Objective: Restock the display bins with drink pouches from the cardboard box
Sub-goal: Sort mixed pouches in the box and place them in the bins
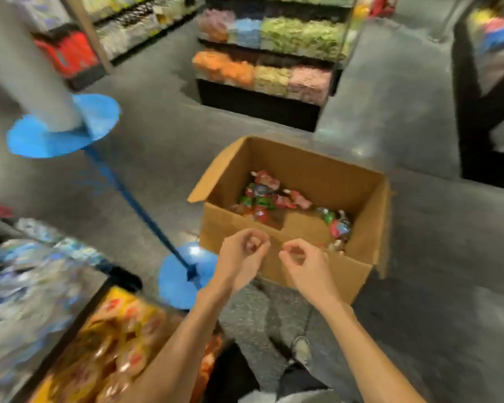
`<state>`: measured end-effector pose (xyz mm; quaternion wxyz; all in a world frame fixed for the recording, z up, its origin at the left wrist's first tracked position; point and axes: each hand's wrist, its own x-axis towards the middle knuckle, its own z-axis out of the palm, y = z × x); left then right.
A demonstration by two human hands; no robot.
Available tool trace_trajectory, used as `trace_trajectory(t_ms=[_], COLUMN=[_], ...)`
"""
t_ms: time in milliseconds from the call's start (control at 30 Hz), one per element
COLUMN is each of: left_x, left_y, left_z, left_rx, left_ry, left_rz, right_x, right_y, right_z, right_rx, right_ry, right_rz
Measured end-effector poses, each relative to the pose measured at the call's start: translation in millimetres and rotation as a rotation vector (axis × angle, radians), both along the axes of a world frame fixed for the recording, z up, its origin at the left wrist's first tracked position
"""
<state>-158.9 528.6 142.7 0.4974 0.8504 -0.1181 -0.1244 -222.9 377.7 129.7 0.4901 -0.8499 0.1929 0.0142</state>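
head view looks down on the cardboard box (303, 167), which stands open on the grey floor with its flaps turned out. the drink pouches (262, 196) lie loose on the bottom of the box in a thin, jumbled layer, red and green for the most part, one cluster toward its far left corner and a smaller one along its right wall. bare cardboard shows between them, so the box looks close to empty.

the pouches are likely soft, light and a little slick, and they would sag and slide more than they stack. a handful gathered by the bodies, palm under and fingers round several at once, should hold better than a pinch on one corner. spouts or caps, if any, are too blurred to make out.

both hands hover over the near wall of the box, side by side and just apart. the left hand (245, 248) is above the near left part of the rim, the right hand (300, 257) a little nearer the middle. the fingers of each are curled in toward the thumb and nothing shows in either. the pouches lie below and beyond both hands, untouched.

the display bins (82, 318) stand to the left of the box and nearer the person, with yellow and silver packs in them.
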Motion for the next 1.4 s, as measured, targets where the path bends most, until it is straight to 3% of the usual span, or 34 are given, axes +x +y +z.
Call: trace_trajectory(t_ms=[200, 333, 433, 533, 633, 733, 933, 1167, 1267, 1400], left_x=[64.7, 92.7, 115.0, 136.5, 156.0, 165.1, 148.3, 129.6, 140.7, 179.2], left_y=[-141.7, -179.5, -197.2, -211.7, -228.7, -248.1, -275.9, -274.7, -269.4, -257.5], left_z=[-51.9, -99.6, -141.5, -185.5, -236.1, -291.1, -353.5, -390.3, -390.0, -382.0], left_rx=[0.395, 0.643, 0.685, 0.725, 0.809, 0.946, 1.140, 1.157, 1.086, 1.090], left_ry=[-0.055, 0.100, 0.247, 0.416, 0.503, 0.457, 0.150, -0.060, 0.010, 0.135], left_rz=[-0.337, -0.448, -0.460, -0.418, -0.555, -0.812, -1.210, -1.167, -1.188, -1.211], right_x=[35.9, 62.9, 81.8, 94.1, 101.9, 112.3, 134.4, 157.3, 167.4, 175.8], right_y=[-122.0, -166.0, -187.1, -201.1, -215.9, -216.8, -212.4, -210.3, -207.9, -201.6], right_z=[-45.3, -92.3, -127.2, -158.2, -209.5, -250.4, -301.8, -344.1, -353.5, -359.7], right_rx=[-0.102, -0.153, -0.067, 0.204, 0.291, 0.325, 0.317, 0.120, 0.068, 0.053], right_ry=[0.205, 0.404, 0.512, 0.598, 0.768, 0.874, 1.099, 1.207, 1.312, 1.266], right_rz=[-0.074, -0.033, -0.094, -0.363, -0.489, -0.587, -0.682, -0.688, -0.653, -0.634])
